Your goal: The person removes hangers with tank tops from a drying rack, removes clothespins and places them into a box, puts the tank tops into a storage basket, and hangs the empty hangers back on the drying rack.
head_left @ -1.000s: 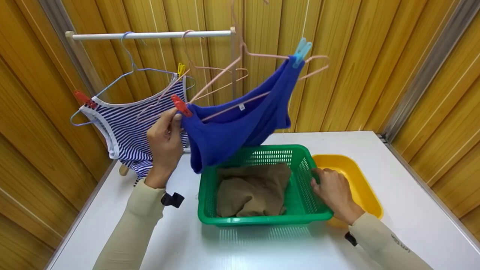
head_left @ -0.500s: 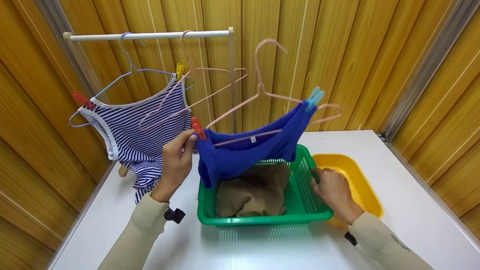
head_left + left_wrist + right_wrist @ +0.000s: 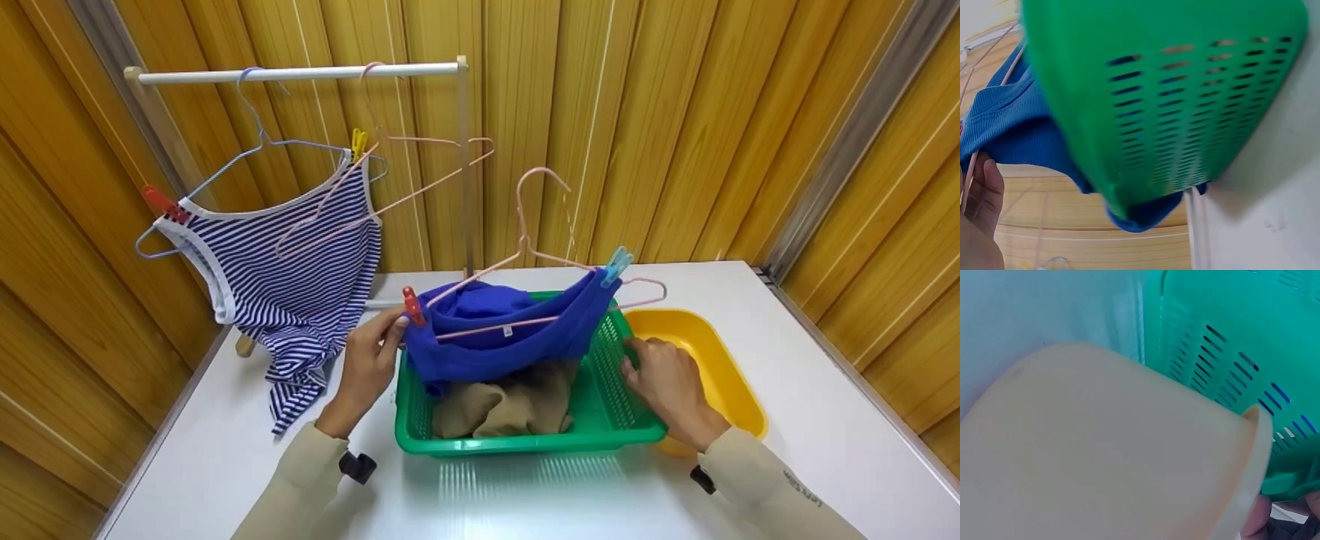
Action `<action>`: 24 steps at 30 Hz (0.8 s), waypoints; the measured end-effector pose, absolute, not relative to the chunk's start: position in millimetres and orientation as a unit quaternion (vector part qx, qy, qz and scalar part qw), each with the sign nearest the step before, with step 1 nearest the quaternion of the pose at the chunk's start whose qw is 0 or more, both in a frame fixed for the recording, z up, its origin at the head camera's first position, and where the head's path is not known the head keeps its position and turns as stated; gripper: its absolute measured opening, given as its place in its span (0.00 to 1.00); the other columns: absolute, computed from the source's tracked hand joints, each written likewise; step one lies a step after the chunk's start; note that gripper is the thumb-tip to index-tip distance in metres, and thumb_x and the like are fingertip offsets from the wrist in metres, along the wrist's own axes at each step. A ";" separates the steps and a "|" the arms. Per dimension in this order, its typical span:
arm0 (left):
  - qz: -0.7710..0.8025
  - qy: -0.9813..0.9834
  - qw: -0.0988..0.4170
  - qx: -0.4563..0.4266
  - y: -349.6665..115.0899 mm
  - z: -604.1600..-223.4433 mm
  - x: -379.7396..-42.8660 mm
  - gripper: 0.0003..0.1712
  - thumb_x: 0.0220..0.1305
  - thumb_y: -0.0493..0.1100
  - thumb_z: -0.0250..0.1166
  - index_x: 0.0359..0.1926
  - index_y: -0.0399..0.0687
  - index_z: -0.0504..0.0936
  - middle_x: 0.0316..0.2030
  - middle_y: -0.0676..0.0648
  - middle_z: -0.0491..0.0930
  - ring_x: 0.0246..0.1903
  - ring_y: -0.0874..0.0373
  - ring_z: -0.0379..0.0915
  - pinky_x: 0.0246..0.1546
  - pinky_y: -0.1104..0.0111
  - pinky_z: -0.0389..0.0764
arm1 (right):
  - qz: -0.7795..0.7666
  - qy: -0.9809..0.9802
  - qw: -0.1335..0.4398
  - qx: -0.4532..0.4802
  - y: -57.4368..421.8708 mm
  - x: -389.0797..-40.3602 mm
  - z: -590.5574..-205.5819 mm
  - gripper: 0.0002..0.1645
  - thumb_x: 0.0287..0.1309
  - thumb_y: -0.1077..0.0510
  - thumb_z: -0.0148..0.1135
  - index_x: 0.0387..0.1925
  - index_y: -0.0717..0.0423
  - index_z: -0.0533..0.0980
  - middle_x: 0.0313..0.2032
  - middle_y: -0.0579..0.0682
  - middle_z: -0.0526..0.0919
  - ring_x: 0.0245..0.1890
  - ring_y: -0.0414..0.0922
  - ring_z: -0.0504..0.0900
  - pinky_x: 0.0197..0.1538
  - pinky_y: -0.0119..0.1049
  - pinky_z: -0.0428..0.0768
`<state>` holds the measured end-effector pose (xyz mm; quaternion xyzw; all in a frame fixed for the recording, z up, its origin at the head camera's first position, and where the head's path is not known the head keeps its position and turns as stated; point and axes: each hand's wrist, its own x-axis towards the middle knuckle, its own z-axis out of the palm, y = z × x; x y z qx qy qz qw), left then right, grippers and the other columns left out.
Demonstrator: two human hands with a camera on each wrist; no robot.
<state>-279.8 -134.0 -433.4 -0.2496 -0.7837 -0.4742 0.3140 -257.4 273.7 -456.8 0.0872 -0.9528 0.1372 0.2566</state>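
My left hand (image 3: 373, 360) pinches the left end of a pink hanger (image 3: 487, 271) together with a blue tank top (image 3: 480, 364). In the left wrist view, the thumb and fingers (image 3: 994, 179) press on the hanger wire and blue cloth. A red clothespin (image 3: 413, 306) and a light blue clothespin (image 3: 618, 266) fix the top's straps to the hanger. The top hangs over the back of a green basket (image 3: 517, 445), where brown cloth (image 3: 517, 409) lies. My right hand (image 3: 670, 382) grips the basket's right rim, its fingers partly hidden.
A yellow basin (image 3: 731, 375) stands right of the basket. At the back left, a rack (image 3: 300, 74) holds a blue hanger (image 3: 225, 169) with a striped tank top (image 3: 292, 277) and a pink hanger (image 3: 420, 199) without clothing. Wood-patterned walls enclose the white table (image 3: 817, 390).
My left hand has come down and a little right, lowering the pink hanger and blue top towards the basket. The right hand has stayed on the basket rim.
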 end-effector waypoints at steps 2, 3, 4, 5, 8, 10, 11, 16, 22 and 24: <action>-0.476 -0.788 0.304 -0.246 -134.2 -440.5 -279.7 0.12 0.72 0.39 0.56 0.50 0.46 0.84 0.42 0.50 0.87 0.34 0.62 0.81 0.38 0.72 0.84 | 0.134 -0.953 0.256 0.089 273.9 -257.2 -456.8 0.17 0.56 0.60 0.67 0.45 0.66 0.82 0.30 0.62 0.85 0.21 0.50 0.79 0.32 0.49 0.84; -0.475 -0.788 0.302 -0.249 -134.7 -443.9 -280.0 0.12 0.72 0.39 0.56 0.50 0.46 0.84 0.42 0.50 0.87 0.34 0.63 0.81 0.38 0.72 0.84 | 0.134 -0.954 0.254 0.088 273.7 -257.1 -456.4 0.17 0.56 0.60 0.67 0.46 0.67 0.82 0.30 0.62 0.85 0.22 0.50 0.79 0.32 0.49 0.84; -0.470 -0.790 0.304 -0.251 -134.6 -447.1 -280.4 0.12 0.72 0.39 0.56 0.49 0.45 0.84 0.41 0.50 0.87 0.34 0.63 0.80 0.38 0.72 0.83 | 0.134 -0.954 0.253 0.088 273.7 -257.0 -456.0 0.18 0.56 0.60 0.67 0.46 0.67 0.82 0.30 0.62 0.85 0.21 0.49 0.79 0.33 0.49 0.84; -0.467 -0.790 0.306 -0.253 -134.5 -449.7 -280.7 0.11 0.72 0.38 0.56 0.49 0.44 0.84 0.41 0.49 0.87 0.34 0.63 0.81 0.38 0.72 0.83 | 0.133 -0.955 0.252 0.086 273.8 -256.8 -455.8 0.18 0.56 0.59 0.67 0.46 0.67 0.82 0.30 0.62 0.85 0.21 0.49 0.79 0.33 0.49 0.84; -0.458 -0.790 0.317 -0.257 -134.6 -456.5 -281.5 0.10 0.71 0.37 0.58 0.47 0.43 0.84 0.39 0.48 0.87 0.34 0.63 0.80 0.39 0.72 0.83 | 0.132 -0.956 0.250 0.082 274.5 -256.8 -455.1 0.18 0.56 0.59 0.67 0.46 0.66 0.82 0.29 0.62 0.84 0.20 0.49 0.77 0.32 0.48 0.84; -0.455 -0.789 0.323 -0.257 -134.9 -461.1 -282.2 0.10 0.70 0.36 0.58 0.46 0.43 0.84 0.38 0.48 0.87 0.35 0.63 0.81 0.39 0.72 0.83 | 0.132 -0.956 0.251 0.081 275.1 -257.2 -455.3 0.18 0.56 0.59 0.67 0.46 0.66 0.82 0.28 0.61 0.84 0.20 0.49 0.77 0.31 0.47 0.84; -0.453 -0.789 0.325 -0.257 -134.9 -463.0 -282.0 0.09 0.70 0.36 0.58 0.46 0.43 0.84 0.38 0.48 0.87 0.36 0.63 0.81 0.40 0.72 0.83 | 0.131 -0.956 0.251 0.081 275.3 -257.2 -455.4 0.18 0.56 0.59 0.67 0.46 0.66 0.82 0.27 0.61 0.84 0.20 0.48 0.77 0.30 0.47 0.83; -0.461 -0.787 0.316 -0.261 -134.3 -473.5 -282.0 0.09 0.70 0.36 0.59 0.46 0.43 0.84 0.39 0.49 0.87 0.37 0.61 0.82 0.40 0.73 0.83 | 0.131 -0.956 0.251 0.079 275.2 -257.5 -455.6 0.18 0.56 0.58 0.68 0.46 0.66 0.80 0.22 0.57 0.80 0.17 0.47 0.74 0.27 0.44 0.82; -0.462 -0.789 0.313 -0.258 -133.7 -484.9 -281.7 0.09 0.69 0.35 0.59 0.46 0.43 0.84 0.39 0.49 0.86 0.36 0.63 0.80 0.39 0.74 0.82 | 0.142 -0.959 0.233 0.071 274.4 -257.6 -454.8 0.19 0.57 0.58 0.68 0.46 0.67 0.78 0.25 0.59 0.82 0.19 0.47 0.78 0.31 0.46 0.84; -0.455 -0.791 0.316 -0.260 -134.3 -487.0 -281.5 0.09 0.69 0.34 0.59 0.46 0.42 0.84 0.39 0.48 0.86 0.36 0.63 0.79 0.38 0.74 0.81 | 0.145 -0.960 0.230 0.068 274.4 -258.0 -454.6 0.19 0.57 0.58 0.68 0.46 0.67 0.77 0.26 0.59 0.83 0.20 0.48 0.78 0.32 0.47 0.85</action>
